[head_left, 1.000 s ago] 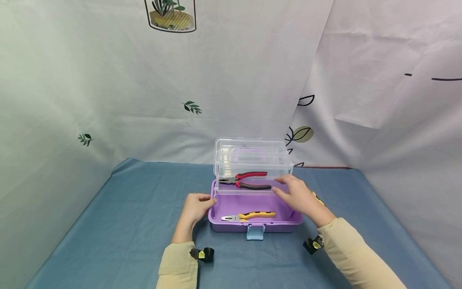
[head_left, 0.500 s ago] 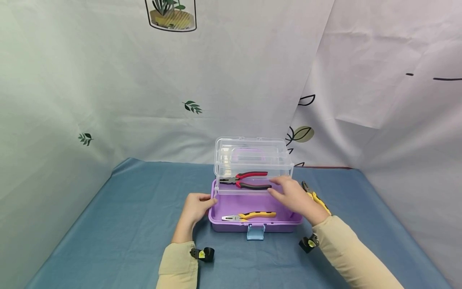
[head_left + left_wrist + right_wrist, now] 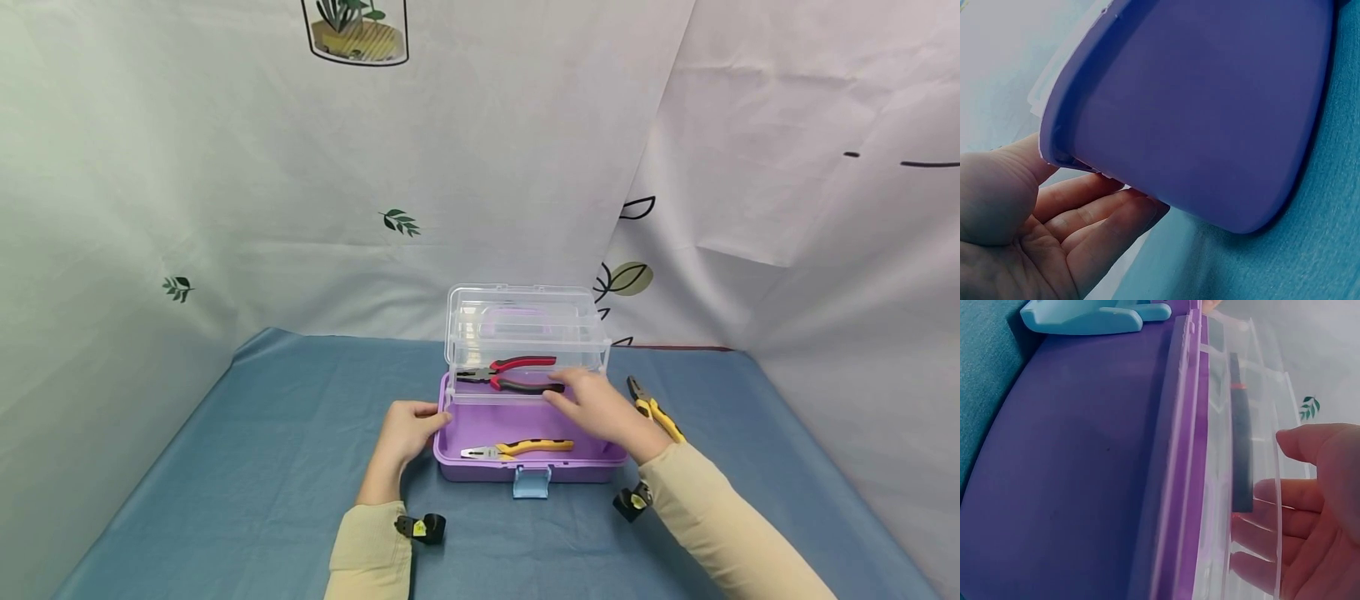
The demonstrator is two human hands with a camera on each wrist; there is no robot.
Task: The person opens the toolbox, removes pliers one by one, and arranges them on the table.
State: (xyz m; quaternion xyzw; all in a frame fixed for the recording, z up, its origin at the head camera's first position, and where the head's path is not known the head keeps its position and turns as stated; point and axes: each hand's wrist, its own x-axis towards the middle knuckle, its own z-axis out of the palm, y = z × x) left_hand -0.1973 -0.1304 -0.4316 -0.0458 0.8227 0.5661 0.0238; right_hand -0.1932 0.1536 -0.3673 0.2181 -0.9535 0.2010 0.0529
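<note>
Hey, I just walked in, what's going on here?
A person is working at an open purple toolbox. Their left hand holds its left edge, thumb over the rim. Their right hand is at the handle ends of red-and-black pliers in the raised clear tray; whether it touches them is hard to tell. Yellow-handled pliers lie in the bottom of the box, and another yellow-handled pair lies on the blue cloth to the right.
</note>
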